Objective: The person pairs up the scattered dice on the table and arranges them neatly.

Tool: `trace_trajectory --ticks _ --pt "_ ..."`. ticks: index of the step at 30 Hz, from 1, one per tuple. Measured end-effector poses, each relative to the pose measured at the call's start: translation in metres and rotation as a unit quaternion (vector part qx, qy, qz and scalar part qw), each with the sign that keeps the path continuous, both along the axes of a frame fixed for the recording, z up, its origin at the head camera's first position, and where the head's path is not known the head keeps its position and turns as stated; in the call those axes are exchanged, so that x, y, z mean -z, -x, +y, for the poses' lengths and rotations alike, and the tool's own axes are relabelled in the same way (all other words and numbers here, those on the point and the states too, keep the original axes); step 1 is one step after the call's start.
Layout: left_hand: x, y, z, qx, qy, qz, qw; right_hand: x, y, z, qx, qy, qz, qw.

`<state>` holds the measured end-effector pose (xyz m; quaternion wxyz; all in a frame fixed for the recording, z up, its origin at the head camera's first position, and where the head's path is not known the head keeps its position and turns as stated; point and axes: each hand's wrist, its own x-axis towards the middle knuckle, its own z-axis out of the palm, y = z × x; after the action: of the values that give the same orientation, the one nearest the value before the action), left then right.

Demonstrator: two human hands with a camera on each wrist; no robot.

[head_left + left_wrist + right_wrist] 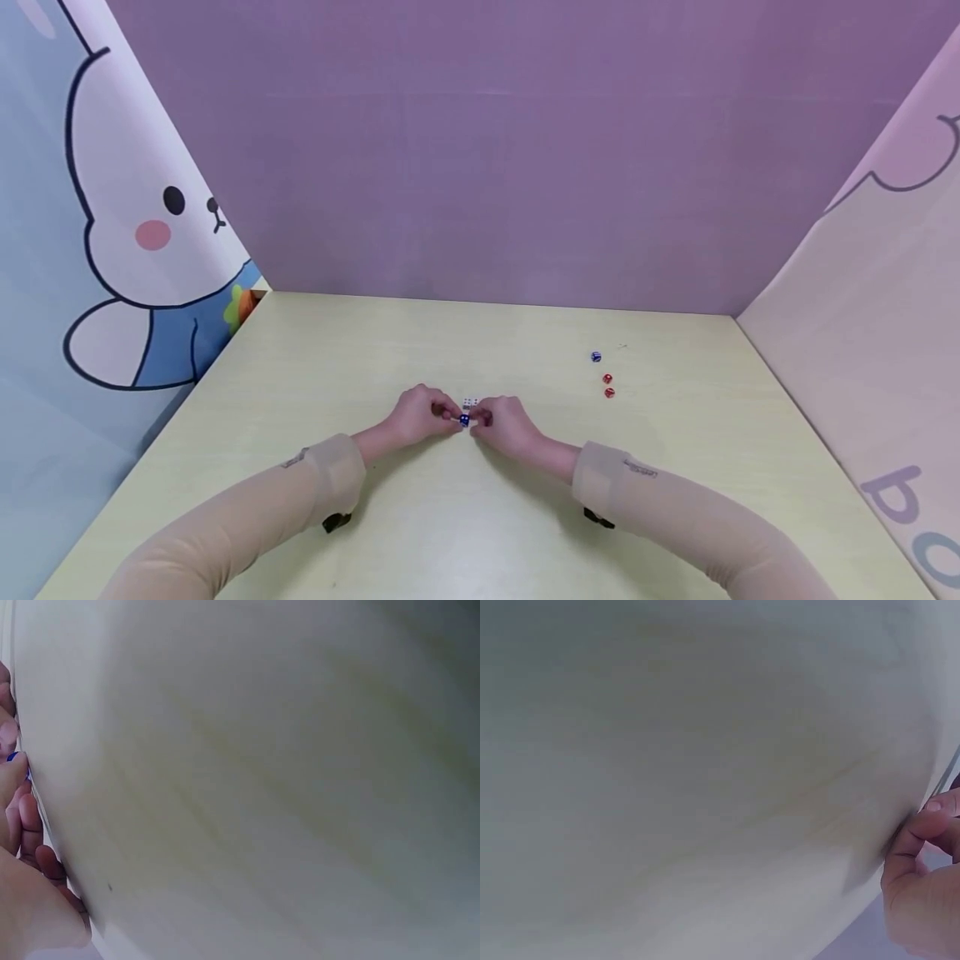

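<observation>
A blue die point(464, 421) with white pips sits between the fingertips of both hands. My left hand point(422, 415) pinches it from the left, thumb and forefinger at its side. From the right, my right hand point(507, 425) has bent fingers and thumb right at the same die. Just behind the blue die, two white dice point(467, 403) stand side by side on the table. In the left wrist view, bits of the blue die point(13, 757) show around the fingertips. The right wrist view shows the right hand point(926, 877) with curled fingers, hiding the die.
Farther back on the right of the pale wooden table point(337, 350) lie another blue die point(596, 357) and two red dice, one point(607, 378) behind the other point(609, 392). A purple panel point(480, 167) rises at the back edge, with printed cloths at both sides.
</observation>
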<state>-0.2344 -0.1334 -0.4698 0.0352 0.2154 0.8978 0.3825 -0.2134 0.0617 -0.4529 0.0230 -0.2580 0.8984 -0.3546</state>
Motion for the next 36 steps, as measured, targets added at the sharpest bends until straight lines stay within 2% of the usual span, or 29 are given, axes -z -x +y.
trace_trajectory --ticks 8,13,16,19,23,27,31,36 --pt "0.000 0.001 0.003 -0.019 0.010 -0.012 0.9997 0.000 -0.007 0.028 0.008 0.000 -0.021 0.9997" --pt "0.000 0.001 0.003 -0.025 0.011 -0.023 0.9994 -0.003 -0.005 0.053 0.046 0.018 -0.073 0.9961" --pt "-0.001 0.000 0.004 -0.024 0.009 -0.026 0.9994 -0.005 0.000 0.071 0.079 0.028 -0.081 0.9932" --pt "-0.001 -0.001 0.004 -0.023 0.008 -0.022 0.9995 -0.007 0.009 0.093 0.107 0.025 -0.064 0.9919" --pt "-0.001 -0.001 0.004 -0.026 0.005 -0.024 0.9994 -0.011 0.026 0.124 0.138 0.008 -0.012 0.9903" --pt "0.000 0.000 0.004 -0.030 0.006 -0.033 0.9990 -0.015 0.042 0.150 0.169 -0.001 0.039 0.9848" --pt "0.001 0.000 0.004 -0.031 0.006 -0.035 0.9989 -0.017 0.057 0.168 0.200 -0.002 0.052 0.9784" --pt "0.002 0.001 0.004 -0.033 0.003 -0.042 0.9986 -0.014 0.074 0.182 0.227 -0.016 0.029 0.9734"
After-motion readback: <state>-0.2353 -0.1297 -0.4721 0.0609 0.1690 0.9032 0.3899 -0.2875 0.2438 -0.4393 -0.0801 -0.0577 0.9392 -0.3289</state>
